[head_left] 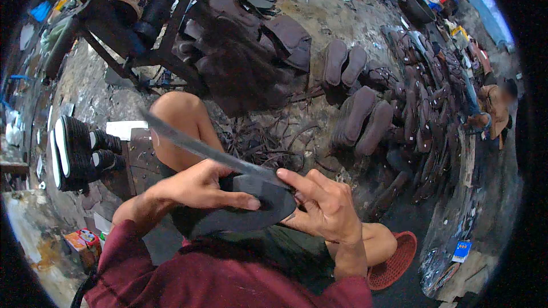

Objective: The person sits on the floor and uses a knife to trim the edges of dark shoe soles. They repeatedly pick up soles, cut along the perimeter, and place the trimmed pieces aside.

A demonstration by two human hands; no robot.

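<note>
Both hands meet over the person's lap; the left hand [200, 188] is curled over a dark rubber shoe sole [251, 211], thumb pressed flat on its upper face, gripping it; the right hand [322, 205] holds the sole's far end, fingers half closed, forefinger stretched toward a long knife blade [200, 148] lying slantwise across the sole; which hand grips the blade cannot be told; beyond the bare knee [180, 120], brown soles [365, 117] lie in rows on the dirt floor [297, 17]; a red basket [397, 262] sits by the right elbow.
</note>
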